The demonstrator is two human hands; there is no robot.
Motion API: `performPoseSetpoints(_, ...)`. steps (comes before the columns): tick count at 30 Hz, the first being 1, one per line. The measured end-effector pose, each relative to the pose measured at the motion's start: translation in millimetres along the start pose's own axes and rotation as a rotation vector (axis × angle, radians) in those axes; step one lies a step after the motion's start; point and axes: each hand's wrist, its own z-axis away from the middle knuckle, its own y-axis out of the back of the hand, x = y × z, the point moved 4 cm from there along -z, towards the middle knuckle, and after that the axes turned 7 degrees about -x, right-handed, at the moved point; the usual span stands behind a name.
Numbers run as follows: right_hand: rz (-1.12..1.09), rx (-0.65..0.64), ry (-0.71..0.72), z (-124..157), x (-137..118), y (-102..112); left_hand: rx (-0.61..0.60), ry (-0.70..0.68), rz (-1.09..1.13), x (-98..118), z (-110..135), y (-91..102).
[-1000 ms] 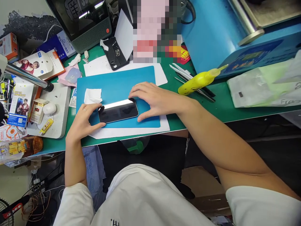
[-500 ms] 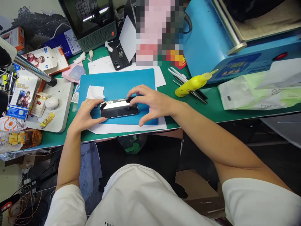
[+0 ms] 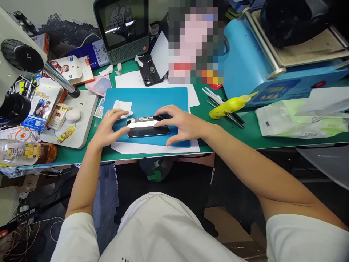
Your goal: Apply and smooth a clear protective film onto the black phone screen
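Observation:
A smartphone (image 3: 147, 130) with a dark, glossy screen lies flat on a blue mat (image 3: 152, 97), a bright reflection across its face. At its left end is my left hand (image 3: 109, 128), thumb tip at the phone's edge and fingers stretched toward a crumpled white tissue (image 3: 122, 106). Whether those fingertips touch the tissue I cannot tell. My right hand (image 3: 181, 125) arches over the phone's right end. Its fingertips rest on or just above the screen, while the thumb stays apart on the mat side. Both hands have spread fingers.
Right of the mat lie a yellow squeeze bottle (image 3: 229, 107) and several slim tools (image 3: 215, 95). A blue machine (image 3: 245, 69) stands behind them. A black phone case (image 3: 148, 71) lies at the back. On the left, a white stand base (image 3: 84, 109) carries small boxes and an earbud case (image 3: 73, 115).
The view has shifted, so everything appears further right. My left fingers have come off the phone's upper edge toward the tissue. My right hand has stayed at the phone's right end.

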Motion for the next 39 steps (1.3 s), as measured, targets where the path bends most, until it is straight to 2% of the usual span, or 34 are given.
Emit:
performPoseSetpoints(2, 0.003, -0.004, 0.004, 0, 0, -1, 0.153, 0.041, -0.051, -5, 1, 12.1)
performPoseSetpoints(4, 0.011, -0.011, 0.007, 0, 0, -2, 0.210, 0.097, -0.137, -12, -3, 21.1)
performPoseSetpoints(8, 0.048, -0.028, 0.003, -3, -4, -3, 0.136, 0.104, -0.246, -27, -20, 26.3)
performPoseSetpoints(12, 0.081, -0.049, 0.001, -7, -8, -1, 0.138, 0.061, -0.235, -42, -33, 23.6)
performPoseSetpoints(17, 0.048, -0.112, -0.015, -16, -7, 0, 0.164, 0.056, -0.211, -55, -35, 16.4)
performPoseSetpoints(31, 0.040, -0.187, -0.001, -65, -20, -7, 0.152, 0.068, -0.220, -51, -38, 4.0)
performPoseSetpoints(35, 0.033, -0.159, 0.016, -65, -21, -7, 0.137, 0.057, -0.210, -50, -38, 4.7)
performPoseSetpoints(39, 0.015, -0.085, -0.002, -53, -9, 6, 0.144, 0.052, -0.191, -50, -39, 4.9)
